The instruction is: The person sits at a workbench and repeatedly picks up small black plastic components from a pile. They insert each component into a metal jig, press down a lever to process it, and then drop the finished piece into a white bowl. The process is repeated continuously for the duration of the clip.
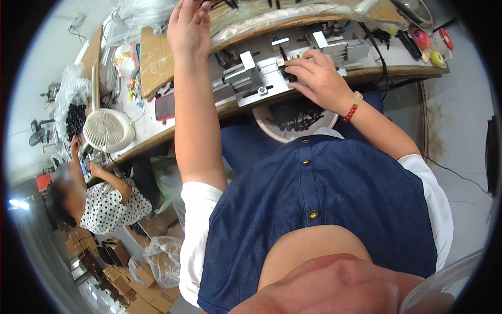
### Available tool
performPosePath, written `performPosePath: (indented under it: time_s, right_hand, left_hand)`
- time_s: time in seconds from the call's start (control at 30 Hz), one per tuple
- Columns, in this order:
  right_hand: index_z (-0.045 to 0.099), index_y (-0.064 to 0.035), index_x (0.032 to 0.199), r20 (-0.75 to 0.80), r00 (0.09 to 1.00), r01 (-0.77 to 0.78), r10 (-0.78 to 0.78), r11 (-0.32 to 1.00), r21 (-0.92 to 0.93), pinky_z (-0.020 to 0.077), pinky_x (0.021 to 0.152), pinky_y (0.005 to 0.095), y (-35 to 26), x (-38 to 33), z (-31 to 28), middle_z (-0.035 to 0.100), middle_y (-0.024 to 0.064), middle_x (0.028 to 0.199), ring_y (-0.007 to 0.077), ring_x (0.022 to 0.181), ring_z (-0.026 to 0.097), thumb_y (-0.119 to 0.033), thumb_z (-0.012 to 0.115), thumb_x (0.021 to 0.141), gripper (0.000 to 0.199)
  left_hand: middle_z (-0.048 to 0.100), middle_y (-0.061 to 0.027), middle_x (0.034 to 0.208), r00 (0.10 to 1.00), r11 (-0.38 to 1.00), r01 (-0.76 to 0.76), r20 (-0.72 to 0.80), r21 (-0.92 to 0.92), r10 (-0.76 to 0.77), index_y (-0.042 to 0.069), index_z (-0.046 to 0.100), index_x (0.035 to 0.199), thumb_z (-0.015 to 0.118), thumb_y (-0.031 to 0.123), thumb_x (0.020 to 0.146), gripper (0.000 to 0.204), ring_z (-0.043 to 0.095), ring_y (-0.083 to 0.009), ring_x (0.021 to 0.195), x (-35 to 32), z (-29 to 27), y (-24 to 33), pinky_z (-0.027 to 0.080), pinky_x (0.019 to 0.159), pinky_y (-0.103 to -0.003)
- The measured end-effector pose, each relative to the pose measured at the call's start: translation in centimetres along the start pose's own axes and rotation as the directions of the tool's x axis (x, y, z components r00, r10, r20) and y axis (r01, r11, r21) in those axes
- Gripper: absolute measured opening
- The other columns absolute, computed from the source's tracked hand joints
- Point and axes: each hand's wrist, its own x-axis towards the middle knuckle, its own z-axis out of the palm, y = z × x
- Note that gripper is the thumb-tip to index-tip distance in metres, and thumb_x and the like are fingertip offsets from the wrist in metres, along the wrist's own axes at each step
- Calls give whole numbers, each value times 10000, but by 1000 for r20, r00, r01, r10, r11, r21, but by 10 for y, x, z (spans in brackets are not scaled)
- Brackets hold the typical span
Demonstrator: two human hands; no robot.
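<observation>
Black part (pixel 286 70) half-hidden under right hand (pixel 314 76)

A long wooden workbench (pixel 397 69) crosses a pale concrete floor (pixel 455 125), with cardboard boxes (pixel 125 282) stacked lower left.

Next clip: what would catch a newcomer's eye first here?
The right hand, with a red bead bracelet at the wrist, presses small dark parts into a metal jig on the workbench. The left hand reaches further up over the bench. A white bowl of black parts sits just below the bench edge.
</observation>
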Motion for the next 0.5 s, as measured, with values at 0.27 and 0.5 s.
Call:
performPosePath:
  time_s: [0.27,0.5]
  right_hand:
    - [685,-26,1116,-270,962,-89,45,984,-155,473,967,452,128,69,-66,654,118,1159,354,1120,568,0,645,881,240]
    - [684,-17,1023,78,985,-144,155,980,-136,464,962,433,190,78,-87,634,177,1058,369,1062,570,-7,643,891,139]
  left_hand:
    - [708,-65,1058,982,875,-171,147,452,115,12,700,1190,700,66,971,226,704,-118,736,-152,36,-3,513,609,-208]
    - [612,-71,1080,913,601,-378,391,704,116,24,773,1101,770,-45,867,244,689,-104,709,-212,32,-60,541,612,-215]
